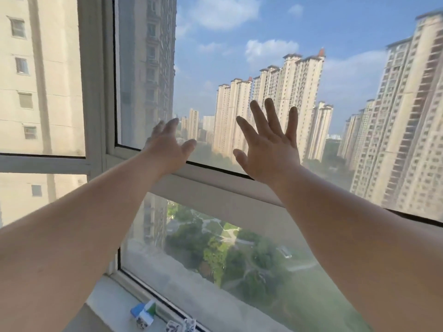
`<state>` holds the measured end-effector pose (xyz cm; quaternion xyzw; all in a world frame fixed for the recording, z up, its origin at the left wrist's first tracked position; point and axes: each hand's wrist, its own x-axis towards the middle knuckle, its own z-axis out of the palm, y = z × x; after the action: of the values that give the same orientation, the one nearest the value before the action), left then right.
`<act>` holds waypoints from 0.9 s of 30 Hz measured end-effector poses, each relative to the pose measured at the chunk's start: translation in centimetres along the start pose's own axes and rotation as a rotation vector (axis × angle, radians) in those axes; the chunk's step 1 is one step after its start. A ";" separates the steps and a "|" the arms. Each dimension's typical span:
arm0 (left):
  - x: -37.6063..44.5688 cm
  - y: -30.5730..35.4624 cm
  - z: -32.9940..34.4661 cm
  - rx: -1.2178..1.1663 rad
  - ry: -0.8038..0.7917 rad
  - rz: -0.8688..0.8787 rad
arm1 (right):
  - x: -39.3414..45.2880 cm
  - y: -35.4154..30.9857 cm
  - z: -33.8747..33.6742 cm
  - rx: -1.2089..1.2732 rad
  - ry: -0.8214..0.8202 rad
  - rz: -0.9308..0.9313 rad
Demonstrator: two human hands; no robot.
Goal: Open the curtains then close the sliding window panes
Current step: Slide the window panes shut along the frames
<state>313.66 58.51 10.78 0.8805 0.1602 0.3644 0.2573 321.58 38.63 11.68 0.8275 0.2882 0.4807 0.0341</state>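
Both forearms reached up from the bottom edge toward the sliding window pane [263, 56]. On its glass, just above the pane's lower rail [215, 185], the left hand [171, 149] and right hand [268, 149] lay flat with fingers [257, 115] spread wide, gripping nothing. Below the pane, small cartons [143, 313] sat on the sill [107, 298].

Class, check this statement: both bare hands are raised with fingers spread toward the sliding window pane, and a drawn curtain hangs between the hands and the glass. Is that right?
Not quite. The head view shows no curtain: nothing hangs between the hands and the glass. The left hand and right hand are raised, fingers spread, toward the sliding window pane, with towers and sky seen plainly through it.
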 end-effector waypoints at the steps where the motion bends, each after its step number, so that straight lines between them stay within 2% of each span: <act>1: 1.3 -0.5 0.4 -0.013 -0.007 -0.002 | 0.0 0.0 0.7 -0.110 -0.006 0.004; 3: 3.6 -1.3 1.2 -0.042 -0.017 0.004 | -0.1 -0.3 1.4 -0.232 0.008 0.036; 8: 6.0 -1.7 5.8 -0.147 -0.040 0.020 | 0.3 -1.0 1.9 -0.277 0.020 0.101; 11: 5.7 -1.4 8.3 -0.190 0.103 0.034 | 0.1 -1.0 1.7 -0.275 0.020 0.114; 14: 6.0 -1.1 9.0 -0.235 0.176 0.010 | 0.2 -1.1 1.5 -0.250 0.009 0.093; 27: 5.8 2.1 9.6 -0.328 0.227 -0.149 | -1.3 1.2 0.7 -0.272 -0.024 -0.015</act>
<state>324.74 56.25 9.49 0.7659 0.1914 0.4623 0.4037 322.17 37.12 10.72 0.8188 0.2259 0.5051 0.1529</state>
